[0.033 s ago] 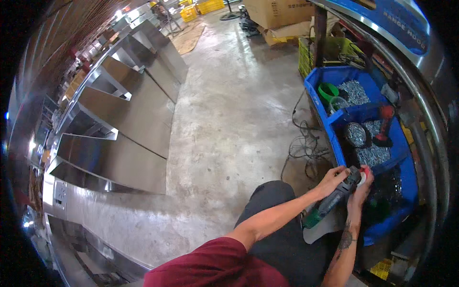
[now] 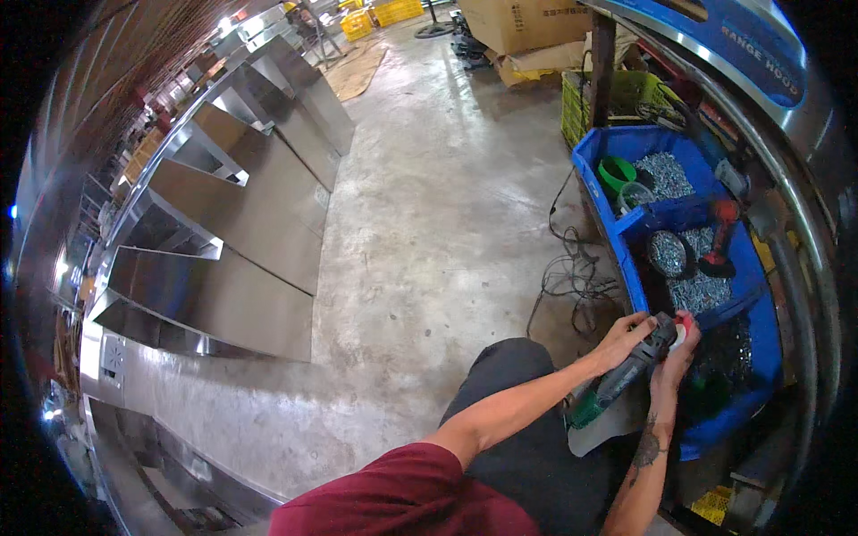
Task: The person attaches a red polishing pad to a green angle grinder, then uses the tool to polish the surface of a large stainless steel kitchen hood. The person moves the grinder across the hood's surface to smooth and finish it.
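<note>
My left hand (image 2: 621,344) is closed over the head end of a green and black angle grinder (image 2: 615,382), which rests over my lap with its green end toward me. At the grinder's head, my right hand (image 2: 673,364) has its fingers closed on a small red and white disc (image 2: 680,333). Those fingers partly cover the disc, so I cannot tell whether it sits on the grinder's spindle. Below the grinder lies a pale flat sheet (image 2: 597,436), partly hidden by my right forearm.
Blue bins (image 2: 633,268) with small metal fasteners stand at the right; a red and black power tool (image 2: 722,237) lies on them. Tangled cable (image 2: 576,281) lies on the floor. Stainless steel housings (image 2: 259,214) line the left. A cardboard box (image 2: 527,25) stands beyond a yellow-green crate (image 2: 574,107).
</note>
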Available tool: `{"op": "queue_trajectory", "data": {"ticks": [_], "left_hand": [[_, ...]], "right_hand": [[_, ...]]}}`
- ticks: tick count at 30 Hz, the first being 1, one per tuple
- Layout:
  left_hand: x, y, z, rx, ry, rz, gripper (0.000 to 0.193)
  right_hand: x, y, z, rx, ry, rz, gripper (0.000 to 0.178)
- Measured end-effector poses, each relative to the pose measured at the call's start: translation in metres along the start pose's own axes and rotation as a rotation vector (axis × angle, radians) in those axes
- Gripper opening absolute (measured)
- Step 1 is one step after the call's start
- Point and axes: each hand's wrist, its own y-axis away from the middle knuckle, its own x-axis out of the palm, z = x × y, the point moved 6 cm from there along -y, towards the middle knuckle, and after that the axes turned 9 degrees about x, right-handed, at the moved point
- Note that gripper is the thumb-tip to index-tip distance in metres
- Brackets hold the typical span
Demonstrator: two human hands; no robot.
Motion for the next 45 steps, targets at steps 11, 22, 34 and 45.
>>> {"op": "queue_trajectory", "data": {"ticks": [11,22,34,45], "left_hand": [[-0.011,0.010,-0.025,0.042,-0.080,-0.092,0.050],[-0.021,0.060,-0.174,-0.019,-0.268,-0.525,0.038],[0.095,0.126,-0.530,0.044,-0.489,-0.118,0.064],[0.087,0.212,-0.689,0.016,-0.947,0.323,0.045]], "right_hand": [[0.037,0.034,0.024,-0.053,0.273,0.038,0.050],[0.103,0.188,0.082,0.225,0.488,0.486,0.103],[0.210,0.340,0.326,0.147,0.468,0.125,0.084],[0.322,0.402,0.575,-0.174,-0.128,0.088,0.038]]}}
